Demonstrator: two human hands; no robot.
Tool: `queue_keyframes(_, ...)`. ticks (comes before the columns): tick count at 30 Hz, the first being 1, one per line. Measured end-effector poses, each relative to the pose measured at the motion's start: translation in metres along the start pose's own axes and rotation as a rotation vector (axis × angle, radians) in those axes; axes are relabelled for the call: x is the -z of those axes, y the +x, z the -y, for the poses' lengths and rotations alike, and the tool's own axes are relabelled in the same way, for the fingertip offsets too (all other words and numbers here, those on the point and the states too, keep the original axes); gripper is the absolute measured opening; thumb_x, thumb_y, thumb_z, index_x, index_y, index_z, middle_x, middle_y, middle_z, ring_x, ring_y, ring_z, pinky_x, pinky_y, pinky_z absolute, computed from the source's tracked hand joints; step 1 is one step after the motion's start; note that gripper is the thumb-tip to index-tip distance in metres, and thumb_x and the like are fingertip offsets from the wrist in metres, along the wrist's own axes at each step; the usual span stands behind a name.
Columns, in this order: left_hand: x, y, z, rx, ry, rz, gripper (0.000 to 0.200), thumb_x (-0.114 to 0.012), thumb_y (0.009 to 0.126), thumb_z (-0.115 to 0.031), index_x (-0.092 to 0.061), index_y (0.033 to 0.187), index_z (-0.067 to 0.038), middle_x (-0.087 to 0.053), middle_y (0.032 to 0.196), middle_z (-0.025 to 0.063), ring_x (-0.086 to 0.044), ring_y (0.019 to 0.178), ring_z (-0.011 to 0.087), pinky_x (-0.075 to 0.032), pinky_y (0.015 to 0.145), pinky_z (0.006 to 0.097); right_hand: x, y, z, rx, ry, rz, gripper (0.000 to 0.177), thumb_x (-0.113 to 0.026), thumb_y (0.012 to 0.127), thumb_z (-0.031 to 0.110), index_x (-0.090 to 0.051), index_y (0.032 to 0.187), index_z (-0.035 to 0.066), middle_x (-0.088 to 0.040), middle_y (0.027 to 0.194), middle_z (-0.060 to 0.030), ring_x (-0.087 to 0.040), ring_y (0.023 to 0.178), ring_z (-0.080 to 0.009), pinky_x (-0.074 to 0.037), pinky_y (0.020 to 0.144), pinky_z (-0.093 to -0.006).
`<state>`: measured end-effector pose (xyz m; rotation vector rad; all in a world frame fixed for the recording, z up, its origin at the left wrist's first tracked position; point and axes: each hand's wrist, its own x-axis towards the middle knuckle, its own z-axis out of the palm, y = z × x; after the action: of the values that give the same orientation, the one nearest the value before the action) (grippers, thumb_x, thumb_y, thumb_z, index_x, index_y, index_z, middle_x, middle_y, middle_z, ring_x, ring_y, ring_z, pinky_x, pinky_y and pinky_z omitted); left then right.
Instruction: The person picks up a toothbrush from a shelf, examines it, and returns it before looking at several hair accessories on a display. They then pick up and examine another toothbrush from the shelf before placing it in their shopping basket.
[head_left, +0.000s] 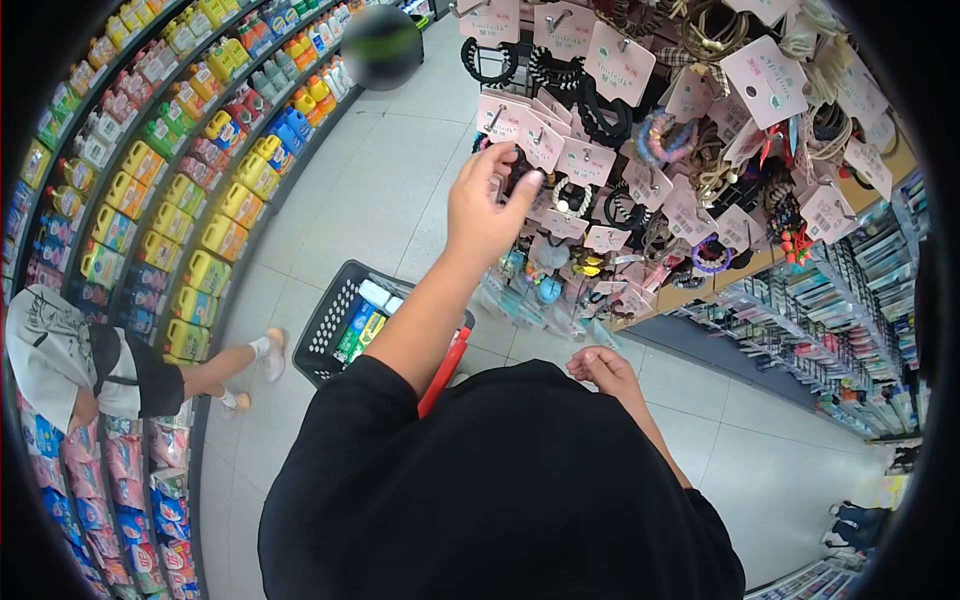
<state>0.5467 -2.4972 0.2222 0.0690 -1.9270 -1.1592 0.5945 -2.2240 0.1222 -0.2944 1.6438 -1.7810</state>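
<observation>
My left hand (485, 205) is raised to a rack of hair ties. Its thumb and fingers are bent and spread apart, with the fingertips right at a pink card (540, 143) and dark hair ties partly hidden behind them. Just right of the thumb hangs a pale beaded hair tie (573, 198) on its own pink card. Higher up are black hair ties (603, 115), and a pastel one (667, 136) hangs farther right. My right hand (605, 368) hovers low in front of my black shirt, its fingers loosely bent and nothing seen in it.
A black shopping basket (318, 335) with a red handle (443, 372) stands on the floor at left, holding boxed goods. Curved shelves of yellow bottles (205, 285) line the left side. A person (130, 370) stands by them. Racks of small packets (800, 310) run along the right.
</observation>
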Motion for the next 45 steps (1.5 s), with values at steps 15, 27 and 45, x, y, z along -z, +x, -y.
queue_keyframes(15,-0.022,0.009,-0.010,0.054,0.150,-0.077,0.059,-0.080,0.066,-0.029,-0.050,0.107,0.002,-0.051,0.100,0.0111,-0.051,0.090,0.0209,-0.044,0.079,0.0325,0.005,-0.006,-0.003,-0.003,0.041,-0.038,0.023,-0.050,0.095,0.022,-0.059,0.098,0.001,-0.064,0.092,-0.0073,-0.057,0.085,-0.0127,-0.045,0.079,-0.0270)
queue_keyframes(27,0.001,-0.004,-0.031,-0.028,0.147,-0.063,0.058,-0.079,0.068,-0.023,-0.048,0.109,0.002,-0.059,0.097,0.0134,-0.057,0.090,0.0197,-0.044,0.081,0.0308,0.003,-0.006,-0.002,-0.015,0.027,-0.017,0.024,-0.049,0.096,0.022,-0.059,0.097,0.001,-0.064,0.092,-0.0071,-0.057,0.085,-0.0124,-0.045,0.078,-0.0262)
queue_keyframes(45,0.002,-0.055,-0.057,0.654,-2.061,0.770,0.074,-0.030,0.092,-0.057,-0.035,0.133,0.005,-0.053,0.114,0.0170,-0.054,0.092,0.0285,-0.045,0.079,0.0373,0.003,-0.001,-0.003,-0.012,-0.012,0.004,0.025,-0.049,0.096,0.024,-0.059,0.098,0.001,-0.064,0.091,-0.0060,-0.057,0.082,-0.0112,-0.045,0.076,-0.0255)
